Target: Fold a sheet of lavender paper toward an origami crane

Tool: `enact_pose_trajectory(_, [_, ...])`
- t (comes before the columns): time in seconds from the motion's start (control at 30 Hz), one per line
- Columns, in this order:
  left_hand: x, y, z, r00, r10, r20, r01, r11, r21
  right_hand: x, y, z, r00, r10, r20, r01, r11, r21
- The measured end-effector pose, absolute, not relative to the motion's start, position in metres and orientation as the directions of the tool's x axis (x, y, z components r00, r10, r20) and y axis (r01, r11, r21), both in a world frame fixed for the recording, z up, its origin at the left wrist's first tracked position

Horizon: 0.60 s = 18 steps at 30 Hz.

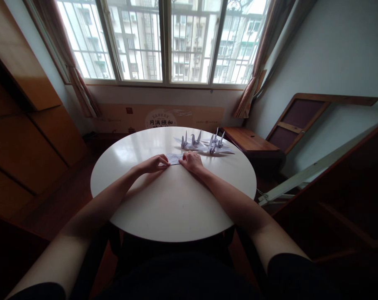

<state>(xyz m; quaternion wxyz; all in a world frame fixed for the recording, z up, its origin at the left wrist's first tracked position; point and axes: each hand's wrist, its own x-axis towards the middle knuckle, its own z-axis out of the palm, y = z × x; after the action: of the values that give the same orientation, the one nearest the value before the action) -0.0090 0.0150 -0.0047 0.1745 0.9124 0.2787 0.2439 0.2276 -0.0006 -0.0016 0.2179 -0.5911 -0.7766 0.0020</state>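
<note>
A small folded sheet of white paper (174, 159) lies on the round white table (176, 204), with crease lines across it. My left hand (154, 163) pinches its left edge between thumb and fingers. At the opposite edge my right hand (191, 161) is closed on the paper, fingers bent and thumb near the front corner. Just beyond my right hand stand several folded paper cranes (212, 146), pale and grouped together with wings spread.
Behind the table a large printed cardboard box (120, 118) leans below the barred window (166, 41). To the right stand a low wooden cabinet (251, 139) and a leaning wooden frame (301, 121). Wooden cupboards (48, 141) line the left side.
</note>
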Motion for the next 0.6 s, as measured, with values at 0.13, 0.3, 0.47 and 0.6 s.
enact_pose_trajectory(0.13, [-0.010,0.016,-0.007,0.726,0.584,0.362,0.413,-0.792,0.449,0.230,-0.002,0.000,-0.275,0.859,0.432,0.877,0.408,-0.253])
enact_pose_trajectory(0.3, [-0.009,0.014,-0.005,0.724,0.596,0.348,0.430,-0.783,0.449,0.225,-0.010,0.001,-0.540,0.697,0.471,0.695,0.685,-0.217])
enact_pose_trajectory(0.47, [-0.009,0.011,-0.001,0.717,0.617,0.325,0.442,-0.762,0.473,0.223,-0.013,0.003,-0.621,0.689,0.373,0.646,0.720,-0.255])
enact_pose_trajectory(0.6, [-0.011,0.010,0.004,0.718,0.636,0.283,0.458,-0.738,0.495,0.231,-0.006,0.008,-0.549,0.767,0.333,0.711,0.638,-0.296])
